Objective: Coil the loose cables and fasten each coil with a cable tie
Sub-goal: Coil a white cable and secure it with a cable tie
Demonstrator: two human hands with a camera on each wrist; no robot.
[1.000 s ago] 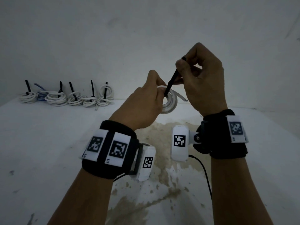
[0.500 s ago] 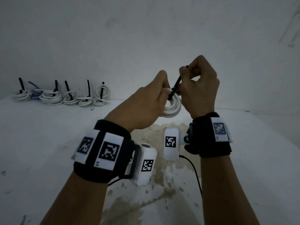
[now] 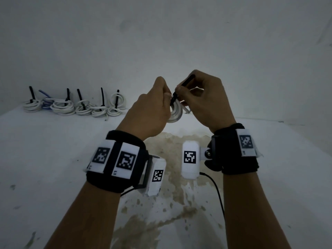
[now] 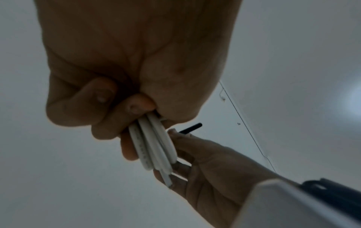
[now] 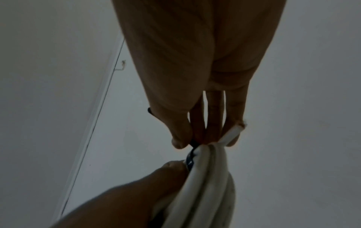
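Note:
My left hand [image 3: 152,108] grips a small coil of white cable [image 3: 175,114] held up in front of me, its fingers curled round the strands [image 4: 150,143]. A black cable tie [image 3: 181,89] runs round the coil, and my right hand [image 3: 203,99] pinches its tail between thumb and fingers just above the coil. In the right wrist view the tie [image 5: 191,155] wraps the white coil [image 5: 207,177] right below my fingertips. A loose cable end [image 3: 186,110] sticks out to the right of the coil.
Several tied white coils [image 3: 75,105], each with a black tie tail standing up, lie in a row at the back left against the wall; one blue cable [image 3: 45,97] lies among them. The white surface [image 3: 287,168] has a brownish worn patch [image 3: 170,186] under my wrists.
My right hand has slid down the tie tail toward the coil and now pinches it closer to the cable; both hands have drawn together. The coil now sits more edge-on.

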